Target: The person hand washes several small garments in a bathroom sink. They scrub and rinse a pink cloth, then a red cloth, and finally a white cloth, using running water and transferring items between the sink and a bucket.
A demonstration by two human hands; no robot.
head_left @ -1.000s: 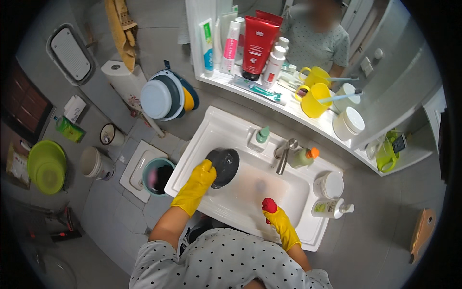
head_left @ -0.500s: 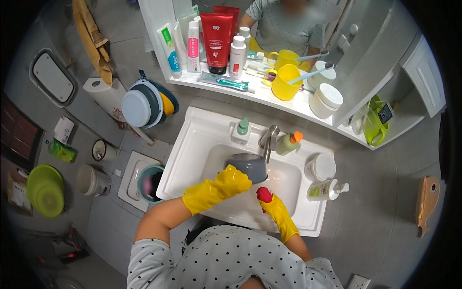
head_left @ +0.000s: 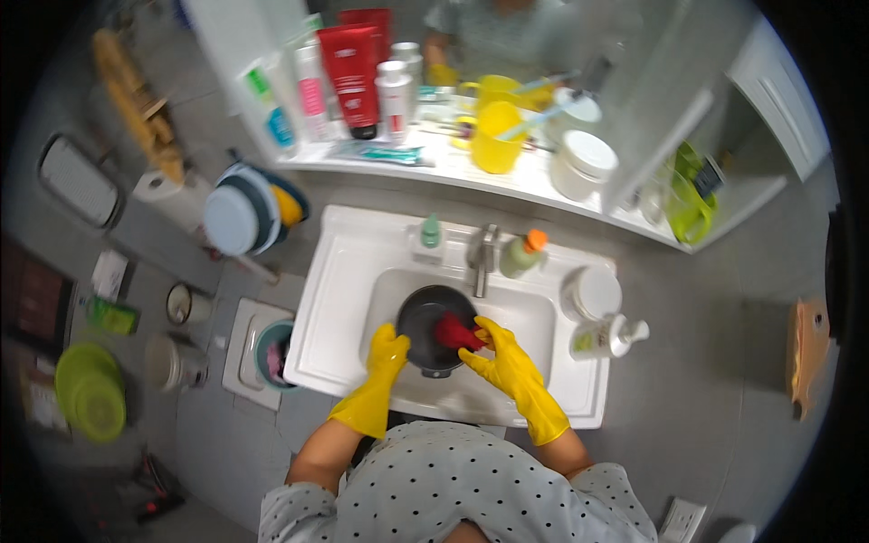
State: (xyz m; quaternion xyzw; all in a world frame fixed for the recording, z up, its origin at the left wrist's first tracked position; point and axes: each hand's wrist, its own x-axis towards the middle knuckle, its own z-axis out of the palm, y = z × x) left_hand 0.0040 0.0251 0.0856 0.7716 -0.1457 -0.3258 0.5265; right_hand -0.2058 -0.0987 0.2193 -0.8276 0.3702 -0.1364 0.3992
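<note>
A round dark grey pot [head_left: 420,317] sits in the white sink basin, its inside facing up and a short handle on its near side. My left hand [head_left: 388,355], in a yellow rubber glove, grips the pot's left rim. A crumpled red cloth [head_left: 455,331] lies over the right part of the pot's inside. My right hand [head_left: 503,356], gloved in the same yellow, has the cloth's right end between thumb and fingers. Behind the pot stands the metal faucet [head_left: 486,258].
On the sink [head_left: 317,271] stand a green-topped soap pump [head_left: 430,237], an orange-capped bottle [head_left: 523,253], a white jar [head_left: 596,291] and a white pump bottle [head_left: 599,338]. A shelf [head_left: 434,185] of toiletries runs behind. A teal bucket [head_left: 264,355] is at the left.
The pot has turned from its outer side to its open inside facing up. My left hand has moved to its left rim. My right hand has brought the red cloth into the pot.
</note>
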